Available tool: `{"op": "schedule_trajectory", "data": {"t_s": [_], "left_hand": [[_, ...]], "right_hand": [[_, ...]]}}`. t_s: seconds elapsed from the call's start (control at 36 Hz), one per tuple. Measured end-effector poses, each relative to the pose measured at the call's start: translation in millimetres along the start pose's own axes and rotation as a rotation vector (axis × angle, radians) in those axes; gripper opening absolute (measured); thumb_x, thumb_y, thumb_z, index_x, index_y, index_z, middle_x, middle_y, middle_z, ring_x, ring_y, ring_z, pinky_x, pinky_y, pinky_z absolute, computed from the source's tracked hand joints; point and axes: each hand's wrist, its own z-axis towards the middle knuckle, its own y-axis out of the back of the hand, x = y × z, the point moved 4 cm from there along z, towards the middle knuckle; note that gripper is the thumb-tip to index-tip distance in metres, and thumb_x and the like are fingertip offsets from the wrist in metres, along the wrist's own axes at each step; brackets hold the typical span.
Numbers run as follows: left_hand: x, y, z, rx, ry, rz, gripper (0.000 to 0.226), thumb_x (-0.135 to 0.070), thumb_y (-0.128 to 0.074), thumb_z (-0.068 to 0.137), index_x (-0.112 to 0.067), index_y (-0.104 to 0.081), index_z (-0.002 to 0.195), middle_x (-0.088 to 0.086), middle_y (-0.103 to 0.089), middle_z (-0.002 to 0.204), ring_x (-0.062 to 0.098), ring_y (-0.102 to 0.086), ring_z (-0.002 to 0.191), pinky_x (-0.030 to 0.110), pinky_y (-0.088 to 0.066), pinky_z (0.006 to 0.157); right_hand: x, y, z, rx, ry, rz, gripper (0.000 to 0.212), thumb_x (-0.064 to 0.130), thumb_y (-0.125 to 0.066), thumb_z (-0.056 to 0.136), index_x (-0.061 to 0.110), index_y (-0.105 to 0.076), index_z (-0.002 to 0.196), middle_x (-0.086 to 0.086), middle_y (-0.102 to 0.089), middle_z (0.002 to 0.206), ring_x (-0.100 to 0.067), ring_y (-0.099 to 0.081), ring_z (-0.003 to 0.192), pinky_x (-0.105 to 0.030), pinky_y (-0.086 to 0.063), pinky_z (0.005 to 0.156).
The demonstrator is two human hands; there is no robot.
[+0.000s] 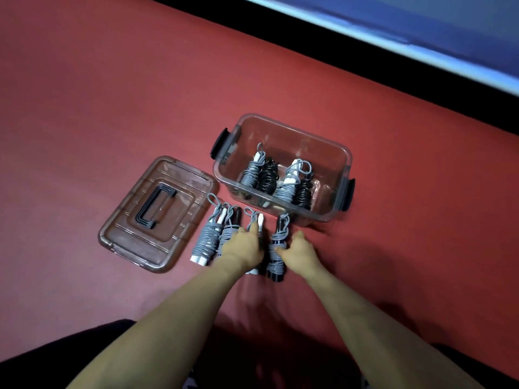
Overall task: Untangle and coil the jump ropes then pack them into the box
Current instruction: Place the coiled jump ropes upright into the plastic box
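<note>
A red floor mat fills most of the view, bordered along its far right edge by a black strip, beyond which a pale blue-and-white surface runs across the top right corner.

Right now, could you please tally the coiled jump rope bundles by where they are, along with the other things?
Coiled jump rope bundles inside the clear plastic box: 4
Coiled jump rope bundles on the red floor: 4
Clear plastic box: 1
Clear lid with black handle: 1
Total: 10
</note>
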Motion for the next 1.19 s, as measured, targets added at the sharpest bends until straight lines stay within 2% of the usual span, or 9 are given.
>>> {"op": "schedule_trajectory", "data": {"t_s": [0.11,0.25,0.47,0.58,0.72,0.83,0.97,1.08,1.19], "left_hand": [[-5,-13,9,0.049,-0.027,0.175,0.076,-0.023,-0.059,0.087,-0.018,-0.013,0.148,0.018,-0.038,0.137,0.035,-0.036,0.128,0.041,-0.04,0.098],[-9,-18,13,0.016,-0.07,0.234,0.064,-0.021,-0.061,0.086,-0.022,-0.028,0.141,0.014,-0.038,0.133,0.038,-0.04,0.12,0.039,-0.042,0.096],[-13,-18,-1,-0.093,-0.081,0.06,0.063,-0.012,-0.059,0.083,-0.025,-0.031,0.138,0.013,-0.035,0.12,0.037,-0.058,0.099,0.043,-0.047,0.08],[-9,-12,-13,-0.168,-0.073,0.007,0.063,-0.015,-0.063,0.08,-0.025,-0.032,0.135,0.012,-0.029,0.118,0.037,-0.049,0.103,0.043,-0.045,0.073],[-4,10,-35,-0.247,-0.062,0.001,0.055,-0.02,-0.066,0.077,-0.021,-0.038,0.124,0.014,-0.029,0.119,0.037,-0.046,0.106,0.043,-0.046,0.072],[2,30,-50,-0.303,-0.071,-0.02,0.053,-0.021,-0.067,0.075,-0.019,-0.039,0.121,0.015,-0.03,0.117,0.038,-0.044,0.104,0.043,-0.043,0.067],[3,60,-78,-0.37,-0.08,0.01,0.051,-0.016,-0.064,0.075,-0.019,-0.038,0.12,0.014,-0.029,0.116,0.037,-0.044,0.102,0.039,-0.038,0.061],[-1,83,-91,-0.413,-0.102,0.018,0.055,-0.017,-0.066,0.076,-0.02,-0.036,0.122,0.014,-0.028,0.118,0.037,-0.043,0.105,0.039,-0.04,0.064],[-10,108,-94,-0.448,-0.153,0.011,0.052,-0.019,-0.066,0.075,-0.019,-0.039,0.119,0.014,-0.029,0.119,0.038,-0.044,0.102,0.042,-0.045,0.068]], "right_hand": [[-2,-6,8,0.022,0.045,0.079,0.036,0.016,-0.066,0.086,0.001,-0.049,0.113,-0.016,-0.064,0.115,-0.03,-0.06,0.107,-0.027,-0.038,0.073],[-3,-8,12,0.037,0.117,0.146,0.03,0.007,-0.067,0.083,0.001,-0.055,0.11,-0.014,-0.067,0.11,-0.027,-0.063,0.102,-0.023,-0.041,0.075],[-6,-3,2,0.053,0.174,0.126,0.027,0.011,-0.063,0.087,0.006,-0.058,0.113,-0.008,-0.067,0.107,-0.023,-0.063,0.099,-0.021,-0.041,0.077],[-3,-2,-4,0.071,0.205,0.081,0.024,0.017,-0.065,0.085,0.01,-0.059,0.107,-0.01,-0.069,0.101,-0.022,-0.063,0.089,-0.029,-0.048,0.079],[13,6,-24,0.066,0.267,-0.015,0.021,0.025,-0.066,0.082,0.012,-0.059,0.097,-0.007,-0.067,0.089,-0.024,-0.06,0.082,-0.028,-0.042,0.068],[34,16,-43,0.05,0.336,-0.026,0.012,0.023,-0.067,0.079,0.02,-0.056,0.082,0.002,-0.057,0.073,-0.016,-0.05,0.069,-0.025,-0.033,0.059],[58,32,-66,0.006,0.394,-0.042,0.026,0.023,-0.07,0.075,0.02,-0.049,0.06,0.009,-0.051,0.059,-0.014,-0.049,0.06,-0.028,-0.033,0.054],[74,47,-77,-0.043,0.432,-0.008,0.028,0.026,-0.072,0.071,0.021,-0.047,0.06,0.007,-0.05,0.061,-0.014,-0.048,0.059,-0.028,-0.036,0.055],[92,70,-81,-0.096,0.476,0.034,0.032,0.024,-0.069,0.077,0.022,-0.044,0.059,0.009,-0.047,0.055,-0.004,-0.041,0.051,-0.027,-0.031,0.051]]}}
